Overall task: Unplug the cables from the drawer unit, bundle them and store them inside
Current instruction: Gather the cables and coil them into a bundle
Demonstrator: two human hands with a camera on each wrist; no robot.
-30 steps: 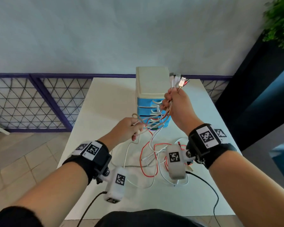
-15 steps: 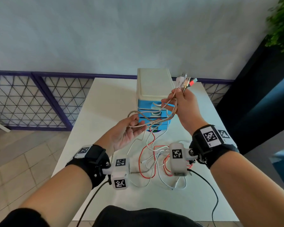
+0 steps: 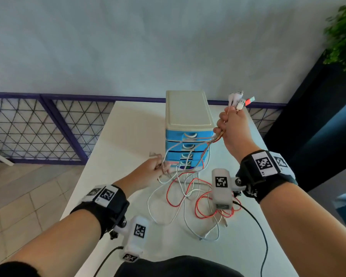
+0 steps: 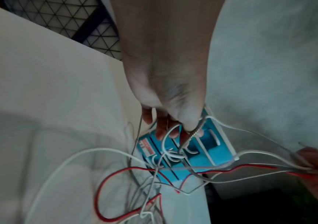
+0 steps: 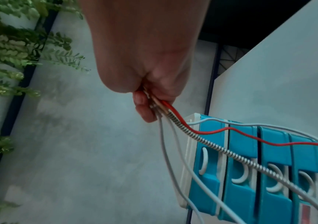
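Since a moment ago my left hand (image 3: 150,173) dropped, fingers clenching tangled white, red and braided cables (image 3: 185,188); my raised right hand (image 3: 231,129) grips their plug ends beside the four-drawer blue plastic unit (image 3: 188,124).

White table (image 3: 116,140) bears drawer unit (image 3: 188,108) and slack cables (image 3: 180,196).

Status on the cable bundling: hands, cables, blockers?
Right hand grips cable ends, raised. Left hand pinches the strands lower. Cables loose on table, unbundled. Drawer unit drawers all closed.
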